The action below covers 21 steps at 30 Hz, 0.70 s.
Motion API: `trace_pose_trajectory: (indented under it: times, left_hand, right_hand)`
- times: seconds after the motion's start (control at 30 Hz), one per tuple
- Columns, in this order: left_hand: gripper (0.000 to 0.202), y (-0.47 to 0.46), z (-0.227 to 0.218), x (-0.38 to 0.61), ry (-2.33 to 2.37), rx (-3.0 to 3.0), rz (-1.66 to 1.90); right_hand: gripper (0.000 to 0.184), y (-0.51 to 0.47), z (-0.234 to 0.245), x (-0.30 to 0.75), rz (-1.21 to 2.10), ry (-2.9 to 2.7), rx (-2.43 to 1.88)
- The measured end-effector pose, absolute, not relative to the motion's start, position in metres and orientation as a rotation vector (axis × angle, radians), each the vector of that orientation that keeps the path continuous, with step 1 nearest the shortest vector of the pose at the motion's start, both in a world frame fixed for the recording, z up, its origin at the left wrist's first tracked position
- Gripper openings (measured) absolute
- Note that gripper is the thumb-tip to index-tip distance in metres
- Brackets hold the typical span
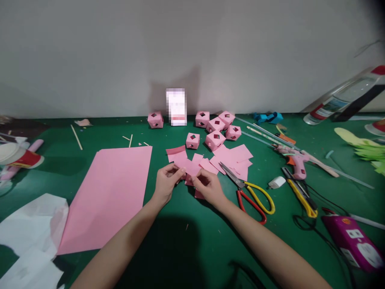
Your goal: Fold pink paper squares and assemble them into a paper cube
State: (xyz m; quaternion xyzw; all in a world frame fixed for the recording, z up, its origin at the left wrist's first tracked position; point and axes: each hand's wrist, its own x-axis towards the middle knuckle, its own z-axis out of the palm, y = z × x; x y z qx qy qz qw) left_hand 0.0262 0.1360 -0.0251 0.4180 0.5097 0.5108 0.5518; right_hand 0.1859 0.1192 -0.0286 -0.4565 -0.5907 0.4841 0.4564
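My left hand (165, 184) and my right hand (211, 188) meet over the middle of the green table. Between their pinched fingertips is a small piece of pink paper (187, 166); its lower edge is partly hidden by the fingers. Several cut pink paper pieces (240, 153) lie loosely overlapped beneath and behind the hands. Scissors (237, 181) with red and yellow handles rest right of my right hand, their blade tips on the pink pieces. Folded pink paper cubes with diamond-shaped holes, such as a near one (214, 140), stand behind the pieces.
Large pink sheets (112, 192) lie at left beside crumpled white paper (33, 224) and a tipped paper cup (22, 155). A lit phone (177, 107) leans on the wall. At right are a pink glue gun (297, 162), yellow cutter (300, 194), purple box (351, 241) and bottle (339, 98).
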Motion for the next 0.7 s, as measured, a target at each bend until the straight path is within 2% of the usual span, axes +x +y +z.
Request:
trace_pose_trajectory:
  times: [0.13,0.3,0.57,0.7]
  left_hand:
    - [0.027,0.133,-0.021,0.026,1.155,1.115,1.136]
    - [0.026,0.129,-0.020,0.028,1.131,1.244,1.076]
    - [0.030,0.142,-0.026,0.022,1.137,0.824,1.345]
    - [0.028,0.139,-0.025,0.022,1.123,0.986,1.209]
  right_hand:
    - [0.014,0.119,-0.029,0.185,1.169,-1.456,-1.164]
    - [0.010,0.119,-0.026,0.184,1.146,-1.460,-1.201]
    - [0.011,0.121,-0.022,0.185,1.156,-1.319,-1.181]
    - [0.008,0.120,-0.024,0.184,1.193,-1.373,-1.149]
